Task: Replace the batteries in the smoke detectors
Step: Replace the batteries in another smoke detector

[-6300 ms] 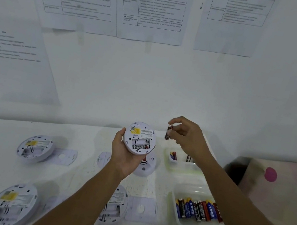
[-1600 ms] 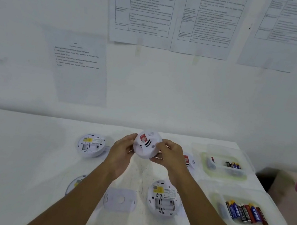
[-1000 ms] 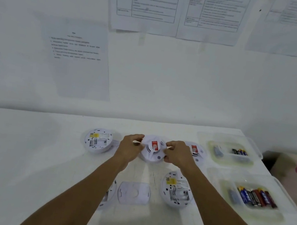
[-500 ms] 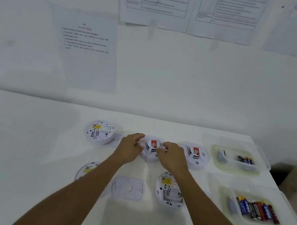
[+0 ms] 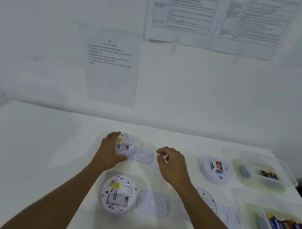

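L hand [image 5: 109, 152] grips rear-left detector [image 5: 125, 146]; R hand [image 5: 173, 164] apart.

Reaching across the table [image 5: 40, 156]
Left hand [image 5: 109, 152] grips an upturned smoke detector [image 5: 126, 146] near the far edge; right hand [image 5: 173, 164] hovers.

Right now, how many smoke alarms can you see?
4: far-left detector gripped by the left hand, near-left detector, half-hidden detector beneath the right forearm, face-up detector far right. Another may hide behind the right hand.

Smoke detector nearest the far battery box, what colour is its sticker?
The sticker is red, clearest in the head view.
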Available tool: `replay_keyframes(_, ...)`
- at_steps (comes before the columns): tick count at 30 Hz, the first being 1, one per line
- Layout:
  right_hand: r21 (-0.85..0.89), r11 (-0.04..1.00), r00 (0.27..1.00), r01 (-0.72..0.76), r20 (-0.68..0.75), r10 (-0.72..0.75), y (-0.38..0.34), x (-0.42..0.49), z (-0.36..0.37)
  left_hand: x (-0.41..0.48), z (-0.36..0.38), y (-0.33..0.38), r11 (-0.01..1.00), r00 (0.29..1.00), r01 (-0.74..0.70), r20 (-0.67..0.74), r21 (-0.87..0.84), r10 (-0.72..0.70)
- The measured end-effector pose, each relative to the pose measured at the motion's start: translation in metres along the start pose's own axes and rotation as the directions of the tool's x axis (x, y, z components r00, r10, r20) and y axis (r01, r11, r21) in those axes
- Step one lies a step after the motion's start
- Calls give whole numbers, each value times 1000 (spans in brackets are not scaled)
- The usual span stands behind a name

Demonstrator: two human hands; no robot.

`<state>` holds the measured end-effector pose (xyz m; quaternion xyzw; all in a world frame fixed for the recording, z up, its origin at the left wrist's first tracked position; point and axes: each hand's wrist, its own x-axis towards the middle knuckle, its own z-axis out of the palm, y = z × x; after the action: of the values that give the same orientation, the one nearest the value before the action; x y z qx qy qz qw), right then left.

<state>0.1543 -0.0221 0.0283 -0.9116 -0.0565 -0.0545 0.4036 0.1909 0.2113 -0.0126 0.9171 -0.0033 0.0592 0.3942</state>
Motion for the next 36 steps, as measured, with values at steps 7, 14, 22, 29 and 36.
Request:
replay_keyframes(7, 297, 938, 984, -176, 73, 162, -33, 5, 27, -9, -15, 8, 951, 975, -219, -74, -218, 207)
replay_keyframes(14, 736, 645, 964, -204, 35, 264, -68, -3, 40, -29, -23, 21, 799, 986, -145, -19, -584, 166)
replay_keyframes(22, 627, 765, 943, -150, -142, 301, -69, -21, 35, -36, -25, 56, 71, 945, 327, 324, -942, -50)
replay_keyframes(29, 447, 893, 926, -60, -308, 217, -41, -32, -17, -37, 11, 102, -104, 886, 464, 463, -880, 32)
replay_keyframes(36, 379, 925, 920, -16, -357, 163, 24, -42, -103, -38, 79, 176, -133, 847, 531, 520, -837, 113)
